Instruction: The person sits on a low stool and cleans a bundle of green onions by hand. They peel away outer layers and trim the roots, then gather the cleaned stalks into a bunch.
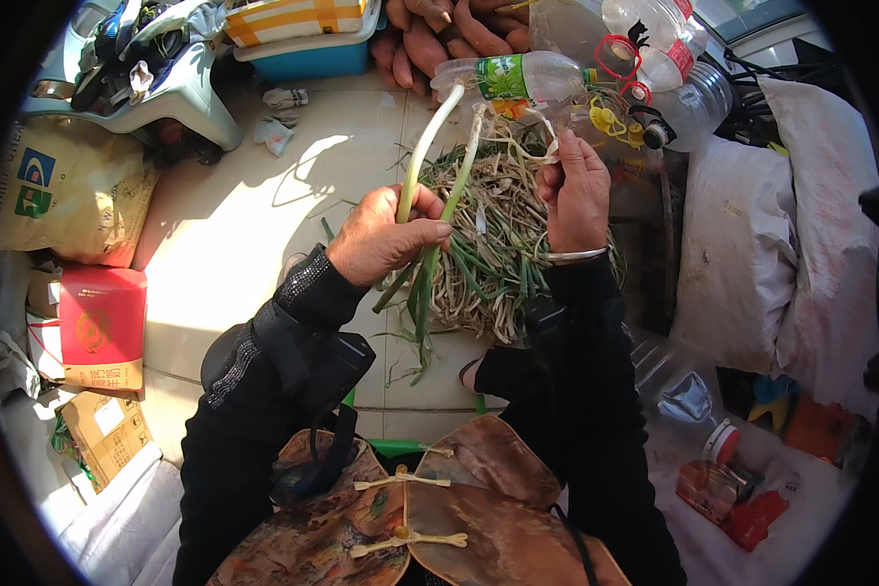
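My left hand (390, 233) is closed around two long green onions, their white ends up and green leaves hanging down. One green onion (431, 143) has a clean white stem; the other green onion (470, 151) ends in a brownish root end. My right hand (575, 187), with a silver bangle at the wrist, pinches a pale dry strip of peel (538, 150) that trails towards the second onion's top; whether it is still attached I cannot tell. Under and between my hands a large heap of unpeeled green onions (498, 242) with dry skins lies on the tiled floor.
Behind the heap lie a plastic bottle with a green label (516, 75) and sweet potatoes (450, 36). Several empty bottles (685, 102) and white woven sacks (740, 249) stand at the right. A plastic stool (179, 88), a yellowish sack (80, 190) and a red box (104, 322) are at the left.
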Action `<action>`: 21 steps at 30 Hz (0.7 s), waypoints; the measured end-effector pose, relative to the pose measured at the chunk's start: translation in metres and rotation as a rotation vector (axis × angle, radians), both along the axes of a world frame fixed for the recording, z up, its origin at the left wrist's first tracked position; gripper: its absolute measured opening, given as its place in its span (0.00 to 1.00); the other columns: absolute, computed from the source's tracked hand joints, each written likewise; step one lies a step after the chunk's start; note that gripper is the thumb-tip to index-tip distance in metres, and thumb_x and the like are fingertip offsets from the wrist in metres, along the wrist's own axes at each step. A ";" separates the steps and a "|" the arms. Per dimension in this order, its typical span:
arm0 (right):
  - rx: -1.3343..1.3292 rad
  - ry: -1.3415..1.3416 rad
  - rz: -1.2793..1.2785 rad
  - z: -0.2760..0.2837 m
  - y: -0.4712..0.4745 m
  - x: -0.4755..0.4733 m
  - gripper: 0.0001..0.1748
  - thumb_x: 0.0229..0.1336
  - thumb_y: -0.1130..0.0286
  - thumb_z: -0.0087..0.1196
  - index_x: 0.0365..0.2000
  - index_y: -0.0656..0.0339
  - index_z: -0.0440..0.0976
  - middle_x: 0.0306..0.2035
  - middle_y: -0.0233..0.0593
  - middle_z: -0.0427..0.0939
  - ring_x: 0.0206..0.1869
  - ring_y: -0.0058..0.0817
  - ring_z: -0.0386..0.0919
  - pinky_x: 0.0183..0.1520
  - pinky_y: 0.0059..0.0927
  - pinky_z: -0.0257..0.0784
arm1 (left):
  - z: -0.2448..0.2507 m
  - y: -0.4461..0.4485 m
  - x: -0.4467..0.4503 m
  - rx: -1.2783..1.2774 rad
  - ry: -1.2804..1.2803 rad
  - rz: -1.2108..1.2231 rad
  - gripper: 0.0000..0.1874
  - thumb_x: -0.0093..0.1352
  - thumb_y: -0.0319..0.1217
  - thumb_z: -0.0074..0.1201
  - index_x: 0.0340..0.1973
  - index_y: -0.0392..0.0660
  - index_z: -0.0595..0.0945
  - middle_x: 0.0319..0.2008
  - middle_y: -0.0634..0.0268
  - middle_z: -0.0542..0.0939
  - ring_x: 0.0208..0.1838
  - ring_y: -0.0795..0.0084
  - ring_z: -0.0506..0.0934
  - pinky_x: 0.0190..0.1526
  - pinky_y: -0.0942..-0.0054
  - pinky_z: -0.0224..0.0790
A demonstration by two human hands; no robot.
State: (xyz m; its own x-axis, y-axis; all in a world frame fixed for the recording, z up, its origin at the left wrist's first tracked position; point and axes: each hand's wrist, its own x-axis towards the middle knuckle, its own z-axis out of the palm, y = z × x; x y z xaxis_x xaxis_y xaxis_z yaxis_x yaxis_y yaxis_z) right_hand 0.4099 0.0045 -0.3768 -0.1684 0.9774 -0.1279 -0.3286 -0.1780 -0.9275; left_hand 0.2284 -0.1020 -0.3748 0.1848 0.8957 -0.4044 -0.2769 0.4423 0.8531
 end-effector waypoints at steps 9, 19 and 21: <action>0.232 -0.384 0.347 0.005 -0.010 -0.001 0.16 0.57 0.69 0.48 0.44 0.67 0.68 0.36 0.35 0.75 0.39 0.18 0.71 0.43 0.17 0.64 | 0.004 0.002 0.002 0.057 -0.185 0.095 0.10 0.62 0.29 0.50 0.37 0.38 0.73 0.24 0.66 0.76 0.13 0.88 0.59 0.15 0.90 0.47; 0.063 -0.163 0.436 0.005 -0.025 -0.014 0.11 0.56 0.68 0.49 0.32 0.68 0.71 0.27 0.33 0.74 0.29 0.16 0.70 0.35 0.18 0.67 | 0.003 0.002 0.005 0.056 -0.153 0.002 0.11 0.62 0.32 0.49 0.37 0.39 0.74 0.24 0.67 0.75 0.13 0.87 0.60 0.15 0.89 0.49; 0.084 -0.180 0.416 0.005 -0.027 -0.017 0.10 0.56 0.68 0.49 0.30 0.68 0.70 0.25 0.32 0.73 0.28 0.15 0.70 0.34 0.18 0.66 | 0.002 0.003 0.005 0.030 -0.139 0.030 0.11 0.62 0.33 0.50 0.36 0.39 0.73 0.23 0.68 0.75 0.13 0.87 0.60 0.15 0.89 0.49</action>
